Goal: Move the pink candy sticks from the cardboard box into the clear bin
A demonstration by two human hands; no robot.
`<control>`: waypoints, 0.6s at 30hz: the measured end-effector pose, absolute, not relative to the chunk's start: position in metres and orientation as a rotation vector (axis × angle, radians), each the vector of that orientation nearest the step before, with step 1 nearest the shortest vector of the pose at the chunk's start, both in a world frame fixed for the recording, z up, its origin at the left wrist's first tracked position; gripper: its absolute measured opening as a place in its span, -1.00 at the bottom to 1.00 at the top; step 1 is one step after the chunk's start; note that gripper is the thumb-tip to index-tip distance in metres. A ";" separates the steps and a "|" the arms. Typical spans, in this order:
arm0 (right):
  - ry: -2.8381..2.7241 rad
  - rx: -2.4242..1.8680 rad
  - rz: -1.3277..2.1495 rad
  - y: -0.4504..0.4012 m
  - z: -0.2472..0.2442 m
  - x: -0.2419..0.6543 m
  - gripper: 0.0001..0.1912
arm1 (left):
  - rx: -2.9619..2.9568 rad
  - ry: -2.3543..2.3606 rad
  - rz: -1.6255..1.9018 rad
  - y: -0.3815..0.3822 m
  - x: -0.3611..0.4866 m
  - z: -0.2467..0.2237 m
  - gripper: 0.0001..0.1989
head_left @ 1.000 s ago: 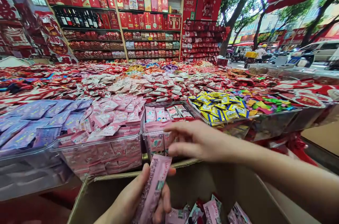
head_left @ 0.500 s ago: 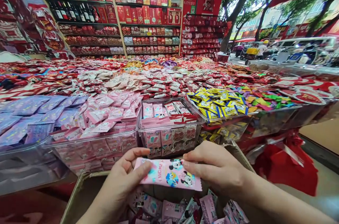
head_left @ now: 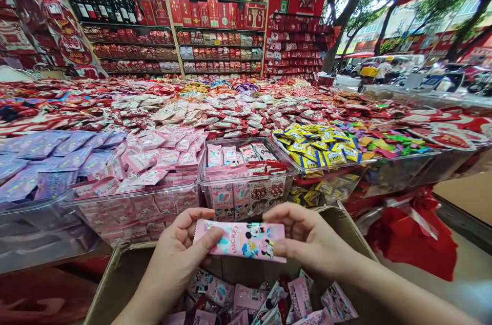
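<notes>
A flat pink candy packet [head_left: 242,243] with cartoon mice and the word "MICKEY" is held level, printed face towards me. My left hand [head_left: 180,248] pinches its left end, thumb on the front and fingers behind. At the other end, the thumb of my right hand [head_left: 311,240] presses the front, with the fingers curled behind the packet. Below both hands is an open cardboard box [head_left: 102,284]. Several loose packets [head_left: 249,300], mostly pink, lie jumbled inside it. Just beyond my hands, a clear plastic bin [head_left: 203,184] holds upright rows of similar pink and red-white packets.
Pink packets [head_left: 165,153] fill the bin to the left, with purple packets [head_left: 57,156] farther left. Yellow-blue packets [head_left: 323,145] heap up on the right. Red-wrapped sweets [head_left: 230,115] cover the display behind. A red bag [head_left: 418,243] hangs at right.
The packet has turned slightly and now lies more level. My right hand's fingers have opened a little and shifted along the packet's right end. The view has tilted slightly.
</notes>
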State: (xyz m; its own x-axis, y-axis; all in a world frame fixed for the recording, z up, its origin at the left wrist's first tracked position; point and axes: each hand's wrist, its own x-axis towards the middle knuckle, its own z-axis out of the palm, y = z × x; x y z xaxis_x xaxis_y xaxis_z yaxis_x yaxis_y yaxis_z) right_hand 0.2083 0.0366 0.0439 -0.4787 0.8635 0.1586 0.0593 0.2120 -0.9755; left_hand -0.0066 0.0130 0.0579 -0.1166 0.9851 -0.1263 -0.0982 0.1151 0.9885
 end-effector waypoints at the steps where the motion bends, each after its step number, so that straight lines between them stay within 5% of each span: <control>1: -1.799 -0.902 1.273 0.036 0.043 0.208 -0.76 | 0.976 1.261 1.237 0.012 -0.006 0.058 -0.56; 11: -2.504 -0.265 -0.120 0.028 0.082 0.205 -0.74 | 0.867 1.092 1.298 0.011 -0.006 0.060 -0.47; 18: -2.264 -0.594 -0.487 0.091 0.129 0.205 -0.72 | 0.909 1.119 1.273 0.018 -0.014 0.052 -0.58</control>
State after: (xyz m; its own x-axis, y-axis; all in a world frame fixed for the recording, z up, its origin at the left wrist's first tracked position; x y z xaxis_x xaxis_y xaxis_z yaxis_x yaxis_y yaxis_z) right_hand 0.2051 0.0907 0.1293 -0.6245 0.2680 0.7336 0.5460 0.8214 0.1648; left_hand -0.0142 0.0183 0.0515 -0.0448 0.9911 -0.1257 -0.2514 0.1106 0.9615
